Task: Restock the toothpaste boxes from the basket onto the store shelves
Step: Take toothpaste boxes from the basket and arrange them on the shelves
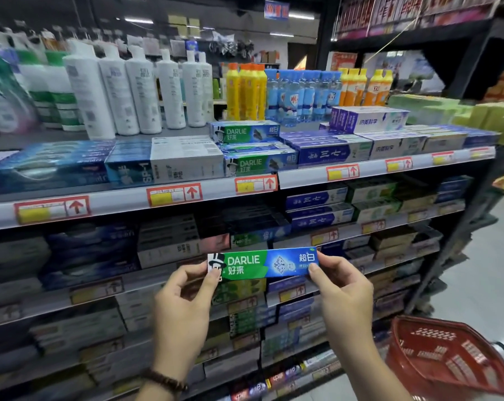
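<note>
From the head camera, a green-and-blue Darlie toothpaste box is seen held level in front of the store shelves, lengthwise and with its printed face towards the camera. Its left end is pinched between the thumb and curled fingers of the left hand, and its right end is gripped the same way by the right hand. A dark bead bracelet is worn on the left wrist. The box is raised before the middle shelves, below the top shelf rail, where matching Darlie boxes are stacked among other brands. Red-framed price tags are fixed along the rail. White pump bottles and yellow bottles are ranged behind the stacks. A red plastic basket is seen tilted at lower right, beside the right forearm.
</note>
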### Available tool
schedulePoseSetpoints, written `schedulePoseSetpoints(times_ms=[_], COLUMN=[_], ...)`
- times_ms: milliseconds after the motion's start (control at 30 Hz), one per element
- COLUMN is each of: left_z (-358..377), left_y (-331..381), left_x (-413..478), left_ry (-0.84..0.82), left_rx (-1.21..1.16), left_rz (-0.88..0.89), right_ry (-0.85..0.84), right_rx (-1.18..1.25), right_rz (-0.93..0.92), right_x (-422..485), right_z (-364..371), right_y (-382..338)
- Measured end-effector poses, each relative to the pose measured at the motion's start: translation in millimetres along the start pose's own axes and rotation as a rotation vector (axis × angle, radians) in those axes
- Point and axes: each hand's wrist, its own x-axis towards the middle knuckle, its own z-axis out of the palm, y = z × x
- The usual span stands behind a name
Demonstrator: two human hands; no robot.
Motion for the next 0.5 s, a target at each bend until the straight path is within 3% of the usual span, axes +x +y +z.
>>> schedulePoseSetpoints(times_ms=[500], left_z=[-7.7], left_y=[-20.1], left_x=[24.3], left_ry=[0.009], left_rx=[0.035], left_rz=[0.034], right_ry=[-0.066], right_rx=[-0.039], right_rz=[-0.027], right_x=[23.7], right_z=[23.9], right_y=[18.2])
